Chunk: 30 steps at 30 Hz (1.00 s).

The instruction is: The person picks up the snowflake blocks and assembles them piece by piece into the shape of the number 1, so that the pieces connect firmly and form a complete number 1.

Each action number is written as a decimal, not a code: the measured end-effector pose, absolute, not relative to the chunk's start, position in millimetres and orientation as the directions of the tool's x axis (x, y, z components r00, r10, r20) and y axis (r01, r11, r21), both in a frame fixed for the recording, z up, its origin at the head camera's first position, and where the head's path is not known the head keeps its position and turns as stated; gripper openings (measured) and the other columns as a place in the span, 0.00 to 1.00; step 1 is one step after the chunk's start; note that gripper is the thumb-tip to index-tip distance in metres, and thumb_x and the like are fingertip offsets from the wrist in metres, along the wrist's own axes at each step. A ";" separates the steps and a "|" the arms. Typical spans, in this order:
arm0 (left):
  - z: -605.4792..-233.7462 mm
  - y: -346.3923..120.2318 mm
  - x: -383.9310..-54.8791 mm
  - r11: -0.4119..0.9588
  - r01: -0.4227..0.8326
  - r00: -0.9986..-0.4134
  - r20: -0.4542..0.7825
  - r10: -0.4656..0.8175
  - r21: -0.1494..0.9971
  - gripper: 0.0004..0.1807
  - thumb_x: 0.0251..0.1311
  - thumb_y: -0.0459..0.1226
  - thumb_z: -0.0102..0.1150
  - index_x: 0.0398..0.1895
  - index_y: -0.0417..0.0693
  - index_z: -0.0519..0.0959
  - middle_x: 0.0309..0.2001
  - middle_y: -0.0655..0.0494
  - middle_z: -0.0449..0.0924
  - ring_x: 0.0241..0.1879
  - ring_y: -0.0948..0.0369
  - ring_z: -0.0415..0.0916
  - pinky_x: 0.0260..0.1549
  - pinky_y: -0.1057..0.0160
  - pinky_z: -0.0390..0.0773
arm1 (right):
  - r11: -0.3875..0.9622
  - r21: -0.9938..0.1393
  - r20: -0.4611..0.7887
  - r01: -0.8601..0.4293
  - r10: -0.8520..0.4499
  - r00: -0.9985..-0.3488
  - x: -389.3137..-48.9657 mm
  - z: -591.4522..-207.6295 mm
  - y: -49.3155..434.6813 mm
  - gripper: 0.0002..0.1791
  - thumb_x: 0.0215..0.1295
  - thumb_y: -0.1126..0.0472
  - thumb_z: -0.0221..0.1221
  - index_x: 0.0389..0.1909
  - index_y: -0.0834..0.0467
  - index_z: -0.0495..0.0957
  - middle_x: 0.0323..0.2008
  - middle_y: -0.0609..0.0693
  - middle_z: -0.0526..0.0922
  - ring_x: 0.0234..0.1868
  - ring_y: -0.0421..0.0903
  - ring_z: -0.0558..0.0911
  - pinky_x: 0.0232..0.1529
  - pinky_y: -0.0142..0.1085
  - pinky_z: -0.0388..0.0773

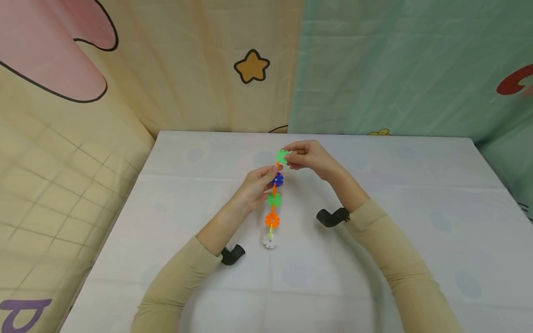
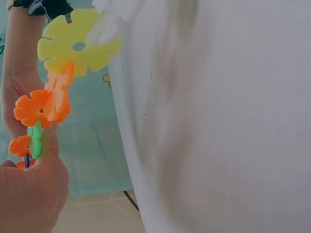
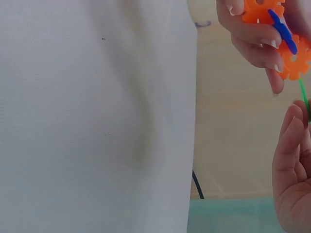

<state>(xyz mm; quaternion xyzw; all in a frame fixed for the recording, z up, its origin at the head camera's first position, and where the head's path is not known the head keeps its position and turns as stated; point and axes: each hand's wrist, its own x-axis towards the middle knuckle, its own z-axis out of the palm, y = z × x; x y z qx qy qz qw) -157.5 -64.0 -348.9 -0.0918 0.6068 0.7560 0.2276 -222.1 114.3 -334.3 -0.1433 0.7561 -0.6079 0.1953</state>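
Observation:
A chain of interlocking snowflake discs runs between my hands, its white disc (image 1: 269, 241) at the near end. My left hand (image 1: 255, 186) grips the chain by the blue disc (image 1: 277, 179), thumb on top. Nearer to me come another green disc (image 1: 274, 200) and an orange disc (image 1: 272, 220). At the far end, my right hand (image 1: 311, 159) pinches a green disc (image 1: 281, 157) between thumb and fingers. In the right wrist view that green disc (image 3: 303, 91) is edge-on and meets an orange disc (image 3: 293, 60). A yellow disc (image 2: 73, 46) looms large in the left wrist view.
A white cloth covers the table (image 1: 300, 273). Behind its far edge hang a cream curtain (image 1: 200, 69) and a green curtain (image 1: 395, 69). Black camera mounts stick out at the right wrist (image 1: 333, 217) and left wrist (image 1: 233, 255).

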 end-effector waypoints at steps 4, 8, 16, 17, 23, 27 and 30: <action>-349.5 -63.1 -157.2 -0.146 -0.439 -0.885 -0.398 0.242 0.887 0.24 0.69 0.44 0.44 0.63 0.41 0.68 0.60 0.41 0.68 0.48 0.55 0.70 0.58 0.49 0.65 | 0.232 -0.973 -0.107 -0.003 -0.462 -0.881 -219.0 -330.9 116.2 0.18 0.63 0.66 0.57 0.53 0.69 0.73 0.26 0.48 0.81 0.32 0.45 0.81 0.40 0.37 0.80; -349.3 -61.1 -157.4 -0.133 -0.423 -0.889 -0.381 0.255 0.896 0.24 0.69 0.44 0.44 0.63 0.40 0.67 0.60 0.42 0.68 0.48 0.56 0.69 0.58 0.49 0.65 | 0.250 -0.967 -0.076 -0.048 -0.463 -0.883 -216.5 -326.9 117.5 0.18 0.63 0.66 0.57 0.53 0.67 0.74 0.26 0.53 0.81 0.32 0.47 0.80 0.40 0.39 0.80; -349.0 -57.2 -155.6 -0.112 -0.401 -0.898 -0.366 0.243 0.909 0.22 0.68 0.44 0.46 0.57 0.38 0.72 0.42 0.54 0.73 0.41 0.59 0.71 0.55 0.48 0.69 | 0.273 -0.952 -0.018 -0.142 -0.510 -0.860 -209.7 -322.8 117.2 0.17 0.64 0.68 0.55 0.53 0.68 0.74 0.24 0.50 0.79 0.30 0.47 0.79 0.39 0.43 0.79; -349.6 -56.9 -155.2 -0.108 -0.400 -0.899 -0.367 0.239 0.910 0.22 0.68 0.44 0.46 0.56 0.38 0.72 0.40 0.55 0.72 0.40 0.59 0.71 0.54 0.49 0.69 | 0.270 -0.950 -0.009 -0.154 -0.520 -0.854 -208.9 -322.8 117.1 0.16 0.65 0.68 0.54 0.53 0.68 0.74 0.24 0.52 0.79 0.29 0.48 0.79 0.39 0.43 0.79; -354.2 -54.3 -151.7 -0.063 -0.387 -0.896 -0.359 0.263 0.920 0.20 0.68 0.43 0.47 0.52 0.35 0.72 0.33 0.59 0.71 0.37 0.59 0.71 0.49 0.53 0.74 | 0.267 -0.937 0.021 -0.226 -0.603 -0.797 -210.5 -322.5 120.5 0.12 0.63 0.71 0.52 0.47 0.68 0.76 0.23 0.59 0.76 0.25 0.49 0.77 0.31 0.38 0.77; -354.8 -51.1 -149.7 -0.063 -0.387 -0.894 -0.357 0.272 0.920 0.15 0.67 0.43 0.48 0.43 0.38 0.74 0.30 0.57 0.69 0.37 0.58 0.70 0.44 0.57 0.75 | 0.275 -0.932 0.001 -0.235 -0.647 -0.762 -214.4 -320.3 124.3 0.13 0.61 0.73 0.51 0.45 0.69 0.77 0.20 0.55 0.77 0.24 0.49 0.75 0.28 0.35 0.75; -352.7 -48.5 -149.2 -0.083 -0.399 -0.895 -0.368 0.251 0.913 0.14 0.68 0.43 0.47 0.40 0.39 0.74 0.29 0.57 0.67 0.36 0.59 0.69 0.45 0.56 0.75 | 0.267 -0.942 -0.013 -0.203 -0.634 -0.773 -214.8 -319.3 125.0 0.13 0.60 0.73 0.52 0.45 0.69 0.76 0.19 0.53 0.76 0.24 0.48 0.75 0.28 0.36 0.76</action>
